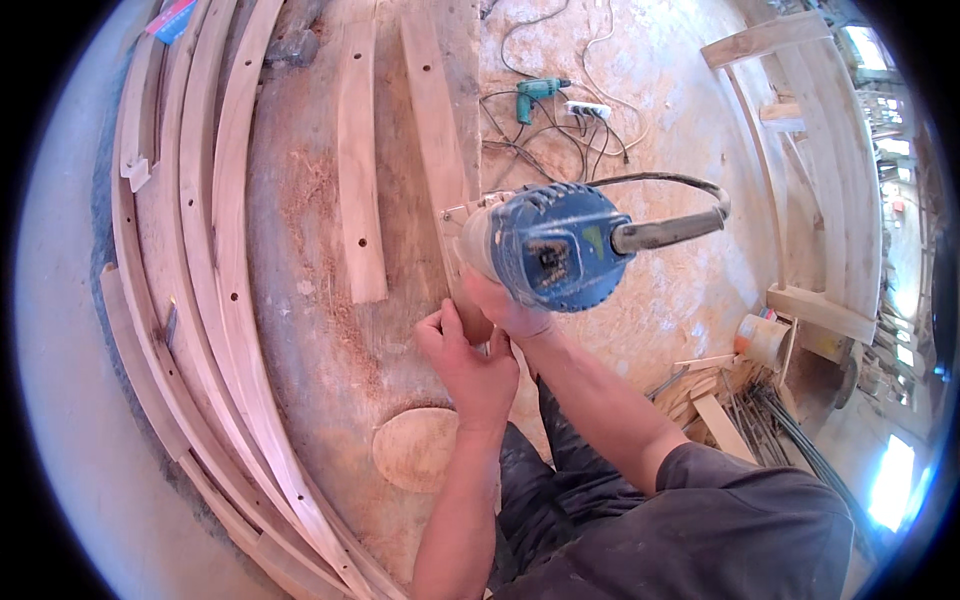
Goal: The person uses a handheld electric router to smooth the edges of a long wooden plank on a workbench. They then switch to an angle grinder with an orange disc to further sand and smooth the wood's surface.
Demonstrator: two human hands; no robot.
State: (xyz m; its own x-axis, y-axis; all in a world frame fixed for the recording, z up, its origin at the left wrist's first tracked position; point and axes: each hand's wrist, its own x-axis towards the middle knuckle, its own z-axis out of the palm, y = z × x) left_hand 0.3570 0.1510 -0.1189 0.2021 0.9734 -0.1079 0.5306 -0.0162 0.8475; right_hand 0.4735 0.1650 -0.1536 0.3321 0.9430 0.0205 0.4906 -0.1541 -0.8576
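The right hand [505,310] has its grip closed around the blue router [550,245], held upright on the plank [440,150]; the left hand [470,360] pinches the plank's near end, steadying it mid-surface.

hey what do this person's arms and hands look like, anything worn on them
Both forearms are bare, and neither the left hand nor the right hand wears a glove. A short dark grey sleeve covers the right upper arm. No watch or rings show.
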